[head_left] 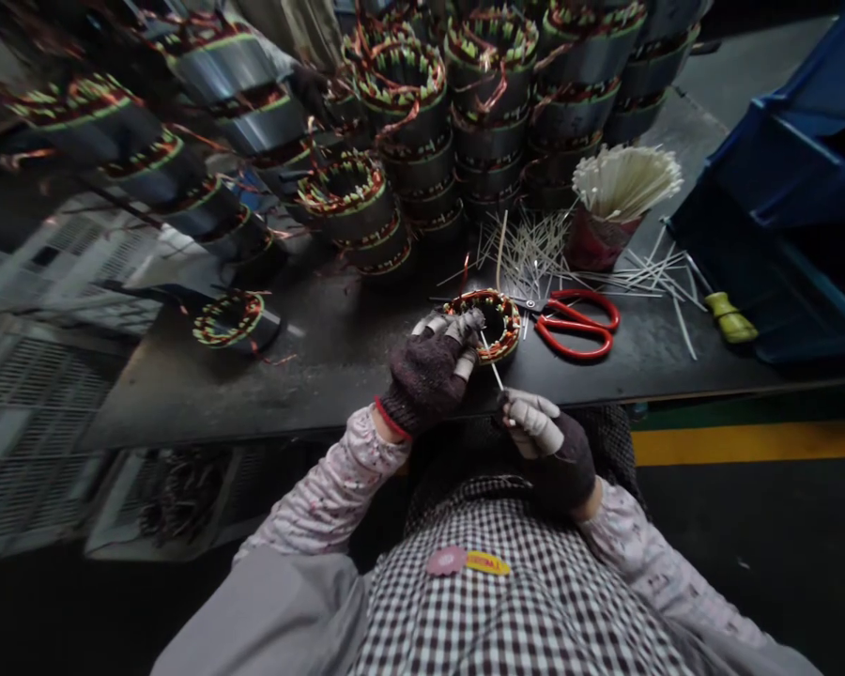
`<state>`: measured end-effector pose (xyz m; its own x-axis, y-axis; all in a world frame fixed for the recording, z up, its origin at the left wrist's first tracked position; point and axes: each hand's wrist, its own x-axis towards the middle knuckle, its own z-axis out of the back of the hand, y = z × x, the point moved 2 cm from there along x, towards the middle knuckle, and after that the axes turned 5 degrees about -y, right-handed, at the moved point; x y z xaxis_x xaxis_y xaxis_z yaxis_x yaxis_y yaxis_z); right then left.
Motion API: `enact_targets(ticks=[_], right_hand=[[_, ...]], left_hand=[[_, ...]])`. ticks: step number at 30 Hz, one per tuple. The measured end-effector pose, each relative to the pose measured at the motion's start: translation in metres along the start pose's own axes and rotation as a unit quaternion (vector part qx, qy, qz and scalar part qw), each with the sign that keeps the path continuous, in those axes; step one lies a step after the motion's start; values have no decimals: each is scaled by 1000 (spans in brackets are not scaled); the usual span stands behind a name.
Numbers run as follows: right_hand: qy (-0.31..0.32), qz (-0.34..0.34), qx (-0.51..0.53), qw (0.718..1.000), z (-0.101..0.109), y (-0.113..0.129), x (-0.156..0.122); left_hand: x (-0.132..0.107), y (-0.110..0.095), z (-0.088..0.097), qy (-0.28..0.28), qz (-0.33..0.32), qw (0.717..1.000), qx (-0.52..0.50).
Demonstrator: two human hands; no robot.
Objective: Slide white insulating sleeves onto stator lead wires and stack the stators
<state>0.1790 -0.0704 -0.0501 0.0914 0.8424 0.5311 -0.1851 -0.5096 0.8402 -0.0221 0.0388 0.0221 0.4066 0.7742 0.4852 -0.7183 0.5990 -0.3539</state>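
Observation:
A motor stator (510,340) with copper windings lies at the front edge of the bench. My left hand (433,371), in a dark glove with wrapped fingertips, grips its left rim, fingers bent over the windings. From the near side of the stator a thin white strip (495,369), like a cable tie, slants toward me. Its lower end is pinched in my right hand (549,439), gloved the same way and just in front of the bench edge. Red-handled scissors (578,326) lie right of the stator, their blades toward it. The strip's upper end is partly hidden by my left fingers.
Stacked stators (422,155) stand along the back and left, with a single stator (229,321) at the left. A cup (602,239) holds many white strips; loose strips (525,249) lie around it. A yellow-green-handled tool (730,317) lies near blue bins (809,207). A person's sleeve (310,33) shows behind.

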Motion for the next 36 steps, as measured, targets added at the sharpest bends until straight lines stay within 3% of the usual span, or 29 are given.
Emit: enact_targets(ticks=[6,11,15,19,26,29,32,36], right_hand=[[9,-26,14,1000,-8,0,35],[-56,-153,54,985,0,11,52],[-27,-104,17,994,4,29,60],[-16,-41,-50,998,0,40,72],[15,-121,-147,982,-6,23,77],[-7,-13,-168,986,-3,23,79],[-7,124,-219,968,-3,23,85],[4,189,-244,951,-2,34,94]], left_hand=[[-2,-1,-6,-22,63,991,-118],[-9,2,-17,-59,80,974,-206],[-10,2,-24,-106,4,971,-214],[-8,2,-27,-131,-13,968,-213],[-9,2,-21,-113,-9,964,-241],[-9,4,-20,-110,-26,959,-260],[-10,5,-19,-114,-28,959,-260],[-9,4,-23,-93,-31,960,-263]])
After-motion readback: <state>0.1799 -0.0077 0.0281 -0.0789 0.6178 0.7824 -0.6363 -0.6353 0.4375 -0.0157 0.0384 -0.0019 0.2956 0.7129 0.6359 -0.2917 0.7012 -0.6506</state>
